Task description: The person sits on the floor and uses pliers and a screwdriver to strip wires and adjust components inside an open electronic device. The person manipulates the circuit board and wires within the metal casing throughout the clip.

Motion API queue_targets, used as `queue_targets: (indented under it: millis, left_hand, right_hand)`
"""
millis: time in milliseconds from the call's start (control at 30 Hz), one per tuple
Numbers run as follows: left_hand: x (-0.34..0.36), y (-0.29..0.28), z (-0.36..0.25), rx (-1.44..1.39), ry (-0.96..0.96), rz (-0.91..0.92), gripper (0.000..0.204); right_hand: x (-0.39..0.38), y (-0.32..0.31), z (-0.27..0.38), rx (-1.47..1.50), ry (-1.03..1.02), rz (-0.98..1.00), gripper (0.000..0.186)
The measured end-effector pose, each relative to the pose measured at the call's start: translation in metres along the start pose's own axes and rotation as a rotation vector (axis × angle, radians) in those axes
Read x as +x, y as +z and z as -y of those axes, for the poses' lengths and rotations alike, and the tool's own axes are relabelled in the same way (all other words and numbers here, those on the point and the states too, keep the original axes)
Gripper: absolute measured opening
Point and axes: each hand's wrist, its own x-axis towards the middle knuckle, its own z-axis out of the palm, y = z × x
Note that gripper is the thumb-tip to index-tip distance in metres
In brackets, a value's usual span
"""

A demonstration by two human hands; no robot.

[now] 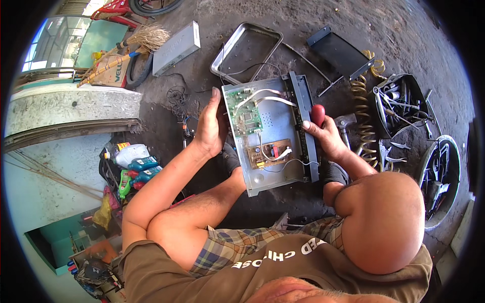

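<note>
Metal casing: near the centre of my head view, raised off the floor between two hands; clock positions are read around it, with 12 at the top.
Casing contents: green circuit board at 10 o'clock, brown circuit board at 6; white ribbon cables run from the green one to the dark front panel.
Left grip: left hand at 9 o'clock, closed on the side wall, thumb along the edge; I cannot see its fingers underneath.
Right grip: right hand at 3 o'clock, narrow, its thumb on the front panel and a red-handled tool held beside it; other fingers mostly hidden from me.
Orientation: open side up toward me; long axis from between 11 and 12 to between 5 and 6; front panel toward 3.
Hammer: 3 o'clock, just beyond the right hand.
Shallow tray: between 11 and 12, a dark cord across its near rim.
Black tub: between 2 and 3, full of wrenches and other metal tools.
Round basin: between 3 and 4, holding dark and metallic pieces I cannot identify.
Bottles: between 8 and 9, grouped together.
</note>
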Motion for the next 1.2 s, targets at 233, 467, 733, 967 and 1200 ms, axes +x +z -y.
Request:
queue_targets:
  millis: [233, 467, 733, 967, 1200]
  left_hand:
    - [-0.013, -0.015, 0.009, -0.063, -0.091, 0.133, 0.059]
    - [-0.013, -0.018, 0.012, -0.01, 0.042, 0.128, 0.062]
    - [-0.023, -0.023, 0.011, -0.088, 0.034, 0.096, 0.061]
    - [-0.032, -0.013, 0.01, -0.182, 0.049, 0.166, 0.066]
    - [-0.037, -0.019, 0.019, -0.249, 0.077, 0.152, 0.073]
  right_hand:
    - [0.001, 0.002, 0.005, -0.177, -0.108, -0.019, 0.059]
    - [0.001, -0.019, 0.06, -0.624, -0.309, -0.263, 0.049]
    - [-0.042, 0.02, 0.232, -1.012, -0.507, -0.104, 0.027]
    - [-0.046, 0.119, 0.255, -1.174, -0.872, 0.064, 0.024]
    - [-0.018, 0.112, 0.213, -1.298, -1.006, 0.149, 0.022]
